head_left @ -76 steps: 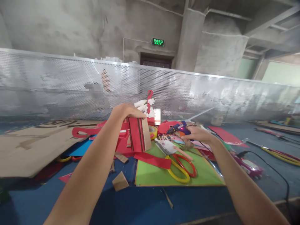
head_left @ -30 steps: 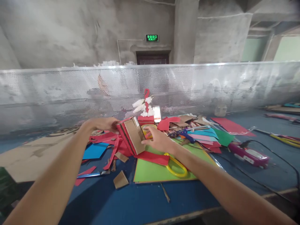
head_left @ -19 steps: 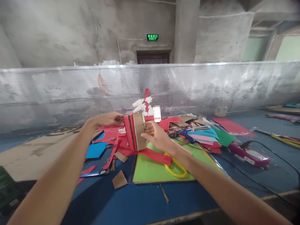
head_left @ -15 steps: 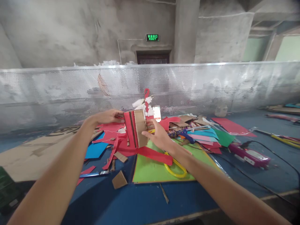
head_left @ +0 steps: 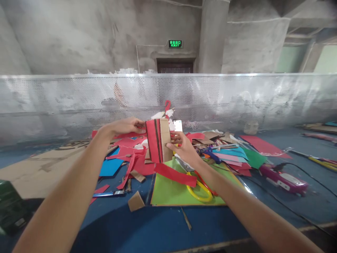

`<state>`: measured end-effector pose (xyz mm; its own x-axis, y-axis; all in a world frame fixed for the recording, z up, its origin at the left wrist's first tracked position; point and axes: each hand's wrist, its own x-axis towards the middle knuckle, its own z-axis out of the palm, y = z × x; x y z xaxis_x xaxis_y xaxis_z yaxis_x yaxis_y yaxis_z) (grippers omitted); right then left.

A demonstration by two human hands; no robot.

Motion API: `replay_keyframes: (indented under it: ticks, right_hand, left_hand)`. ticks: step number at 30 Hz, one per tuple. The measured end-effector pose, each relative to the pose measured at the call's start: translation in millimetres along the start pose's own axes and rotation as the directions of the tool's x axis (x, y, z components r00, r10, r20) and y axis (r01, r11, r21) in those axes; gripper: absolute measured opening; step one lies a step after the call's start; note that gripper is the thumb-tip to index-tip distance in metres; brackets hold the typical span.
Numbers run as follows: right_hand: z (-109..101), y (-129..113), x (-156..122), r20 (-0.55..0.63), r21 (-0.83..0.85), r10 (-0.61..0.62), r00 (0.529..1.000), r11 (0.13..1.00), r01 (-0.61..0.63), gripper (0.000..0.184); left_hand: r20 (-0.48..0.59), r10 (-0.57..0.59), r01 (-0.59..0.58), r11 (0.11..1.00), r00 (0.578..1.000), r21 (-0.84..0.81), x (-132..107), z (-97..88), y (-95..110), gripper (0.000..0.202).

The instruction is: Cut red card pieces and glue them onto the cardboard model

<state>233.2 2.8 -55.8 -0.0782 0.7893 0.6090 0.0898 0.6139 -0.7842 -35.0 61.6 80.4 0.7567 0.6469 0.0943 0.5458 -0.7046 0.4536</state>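
Observation:
Between my hands a small cardboard box [head_left: 165, 140] is held up, tilted slightly, above the paper scraps. Red paper and dark lines cover its left part, while bare brown cardboard shows on the right. My left hand [head_left: 129, 126] grips the upper left edge, its fingertips partly hidden. A red paper strip [head_left: 126, 135] runs below that hand; I cannot tell if it is held too. My right hand [head_left: 184, 147] pinches the right side, thumb on the brown face. Below the box lie another red strip [head_left: 175, 175] and yellow-handled scissors [head_left: 200, 195] on a green sheet [head_left: 168, 196].
On the blue table [head_left: 126, 232] are a utility knife [head_left: 109, 193], a cardboard scrap [head_left: 136, 201] and a blue glue gun [head_left: 212, 154]. A purple device [head_left: 284, 179] with a black cable lies right. Behind stand a white-and-red decoration [head_left: 168, 113], a lit phone [head_left: 178, 126] and a perforated metal screen [head_left: 210, 95].
The box has turned a little, showing less of its brown face and more red. A red strip now shows below my left hand. The whole view has shifted slightly.

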Motion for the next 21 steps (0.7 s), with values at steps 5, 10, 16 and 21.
replay_keyframes:
  ticks: [5, 10, 16, 21]
  right_hand:
    - [-3.8, -7.6, -0.4, -0.002, -0.039, 0.003, 1.000, 0.999, -0.003, 0.050]
    - [-7.3, -16.6, -2.3, 0.037, -0.055, 0.052, 0.998, 0.997, -0.050, 0.050]
    - [-1.1, -19.2, -9.8, 0.096, -0.141, 0.110, 0.989, 0.985, -0.096, 0.052]
    - [-0.9, -17.2, -11.4, 0.094, -0.150, 0.108, 0.990, 0.984, -0.094, 0.054]
  left_hand:
    - [0.029, -0.007, 0.010, 0.997, 1.000, -0.081, -0.6, -0.9, 4.2, 0.048]
    - [0.044, -0.026, 0.033, 0.988, 0.999, -0.154, -1.1, 2.8, 4.6, 0.047]
    - [0.107, -0.053, 0.063, 0.993, 0.993, -0.096, 2.1, 9.2, -0.9, 0.045]
    - [0.103, -0.009, 0.017, 0.997, 0.995, -0.072, 6.3, 12.3, -4.0, 0.039]
